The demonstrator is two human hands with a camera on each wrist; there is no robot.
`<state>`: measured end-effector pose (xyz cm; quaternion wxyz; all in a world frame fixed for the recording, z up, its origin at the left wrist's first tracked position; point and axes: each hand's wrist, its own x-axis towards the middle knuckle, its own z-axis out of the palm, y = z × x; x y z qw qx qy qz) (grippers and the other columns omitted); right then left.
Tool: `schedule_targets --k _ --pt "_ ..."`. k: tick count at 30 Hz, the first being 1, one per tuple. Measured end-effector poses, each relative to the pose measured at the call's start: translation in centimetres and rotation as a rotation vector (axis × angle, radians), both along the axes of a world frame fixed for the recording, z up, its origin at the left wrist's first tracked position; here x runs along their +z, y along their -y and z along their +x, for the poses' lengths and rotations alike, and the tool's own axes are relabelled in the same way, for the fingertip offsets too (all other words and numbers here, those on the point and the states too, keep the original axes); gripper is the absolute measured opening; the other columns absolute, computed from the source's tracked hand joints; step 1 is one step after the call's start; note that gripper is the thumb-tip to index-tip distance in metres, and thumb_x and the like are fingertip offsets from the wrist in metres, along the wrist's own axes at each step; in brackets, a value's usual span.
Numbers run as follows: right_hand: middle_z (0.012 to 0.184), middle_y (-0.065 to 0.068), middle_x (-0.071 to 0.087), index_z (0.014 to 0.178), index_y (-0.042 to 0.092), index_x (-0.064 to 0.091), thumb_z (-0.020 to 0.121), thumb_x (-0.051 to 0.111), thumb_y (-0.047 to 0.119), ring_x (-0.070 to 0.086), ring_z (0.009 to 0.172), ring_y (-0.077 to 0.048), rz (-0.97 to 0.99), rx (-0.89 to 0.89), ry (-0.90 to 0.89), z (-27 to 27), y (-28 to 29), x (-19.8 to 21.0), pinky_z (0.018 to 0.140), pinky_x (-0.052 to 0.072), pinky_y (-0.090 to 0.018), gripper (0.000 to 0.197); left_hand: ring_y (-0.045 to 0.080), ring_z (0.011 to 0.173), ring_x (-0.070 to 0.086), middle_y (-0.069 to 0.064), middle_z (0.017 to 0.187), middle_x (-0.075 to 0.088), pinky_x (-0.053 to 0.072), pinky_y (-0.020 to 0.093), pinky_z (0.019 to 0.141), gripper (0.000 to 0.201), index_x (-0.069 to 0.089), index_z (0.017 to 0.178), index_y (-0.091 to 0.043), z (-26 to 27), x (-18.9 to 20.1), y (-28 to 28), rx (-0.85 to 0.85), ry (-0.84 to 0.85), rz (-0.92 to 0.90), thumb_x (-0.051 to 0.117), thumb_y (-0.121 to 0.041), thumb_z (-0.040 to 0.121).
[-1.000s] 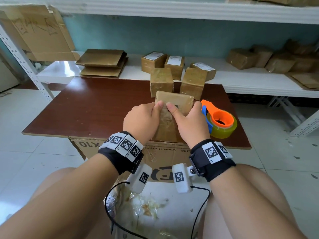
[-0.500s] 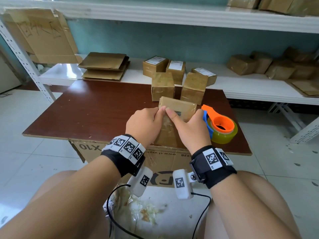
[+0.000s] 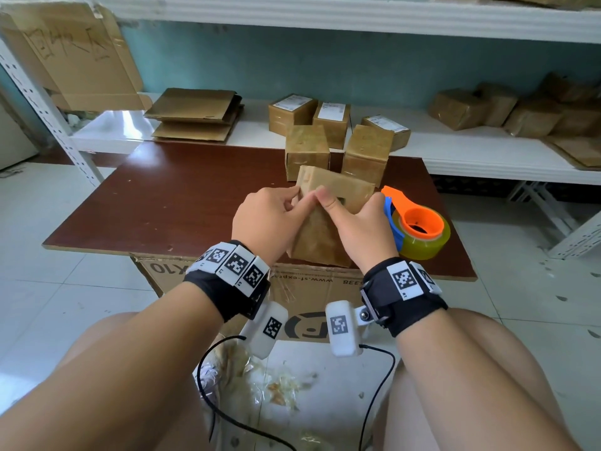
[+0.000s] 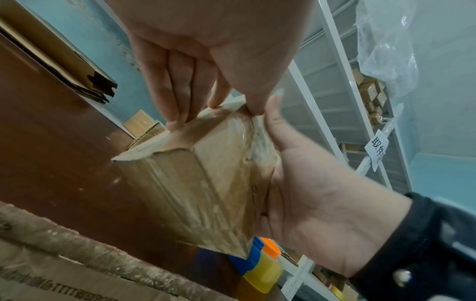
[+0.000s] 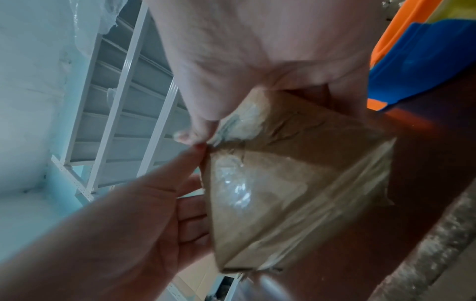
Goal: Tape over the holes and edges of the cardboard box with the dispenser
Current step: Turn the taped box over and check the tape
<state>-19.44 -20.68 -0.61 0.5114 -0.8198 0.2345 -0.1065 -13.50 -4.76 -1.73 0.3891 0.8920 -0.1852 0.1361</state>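
Both hands hold a small tape-wrapped cardboard box (image 3: 341, 190) at the near edge of the brown table (image 3: 182, 203), its far end raised. My left hand (image 3: 292, 203) grips its left side, the thumb meeting the right thumb on the upper face. My right hand (image 3: 351, 216) grips the right side with its fingers round the far edge. In the left wrist view the left hand's fingers (image 4: 177, 97) lie along the far side of the box (image 4: 206, 179). The right wrist view shows glossy tape on the box (image 5: 296, 193). The orange and blue tape dispenser (image 3: 419, 229) lies on the table just right of my right hand.
Two taped boxes (image 3: 307, 151) stand on the table behind the held one. More boxes and flat cardboard (image 3: 195, 113) lie on the white shelf beyond. A large open carton (image 3: 309, 288) sits under the table edge between my knees, with cables hanging there.
Both hands keep hold of the box. The thumbs have shifted slightly on its upper face, and the left hand's fingers curl in more. The dispenser has not moved.
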Motion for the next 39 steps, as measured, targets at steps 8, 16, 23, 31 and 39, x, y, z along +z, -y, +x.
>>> schedule_targets --k 8,16,23,31,39 --pt "0.123 0.004 0.071 0.131 0.023 0.057 0.099 0.047 0.076 0.067 0.113 -0.021 -0.022 -0.017 0.099 0.9 0.4 -0.6 0.098 0.055 -0.045 0.062 0.014 0.064 0.067 -0.002 0.064 0.07 0.054 0.035 0.059 0.049 0.082 0.114 -0.031 0.0 0.9 -0.8 0.064 -0.066 -0.037 0.048 -0.065 0.105" --pt "0.117 0.009 0.064 0.128 0.023 0.052 0.084 0.068 0.079 0.062 0.102 -0.016 0.013 -0.039 0.099 0.5 0.2 -1.0 0.083 0.049 -0.034 0.073 0.002 0.085 0.074 -0.017 0.094 0.081 0.063 0.033 0.075 0.032 0.081 0.117 -0.042 -0.8 0.9 -0.4 0.074 0.017 -0.13 0.06 -0.058 0.099" --pt "0.108 0.006 0.067 0.119 0.017 0.063 0.104 0.051 0.064 0.062 0.101 -0.02 -0.075 -0.013 0.093 1.2 0.8 -1.2 0.088 0.049 -0.037 0.051 0.006 0.081 0.074 -0.014 0.086 0.079 0.064 0.039 0.074 0.035 0.081 0.115 -0.04 -0.3 -0.1 0.0 0.078 -0.125 -0.218 0.054 -0.055 0.099" --pt "0.125 0.012 0.077 0.148 0.03 0.062 0.082 0.083 0.059 0.069 0.115 0.002 -0.072 0.169 0.249 0.2 -0.3 -2.6 0.098 0.061 -0.034 0.074 0.009 0.09 0.067 -0.007 0.105 0.065 0.057 0.029 0.069 0.082 0.05 0.119 -0.016 0.2 -0.1 0.4 0.13 -0.399 -0.251 0.077 -0.081 0.075" --pt "0.134 0.013 0.072 0.166 0.039 0.027 0.066 0.094 0.05 0.069 0.121 -0.006 -0.129 0.183 0.262 0.2 -1.2 -4.3 0.101 0.06 -0.04 0.121 0.007 0.077 0.063 -0.009 0.091 0.063 0.05 0.029 0.063 0.074 0.05 0.101 -0.019 0.7 0.1 0.2 0.174 -0.31 -0.344 0.083 -0.078 0.069"
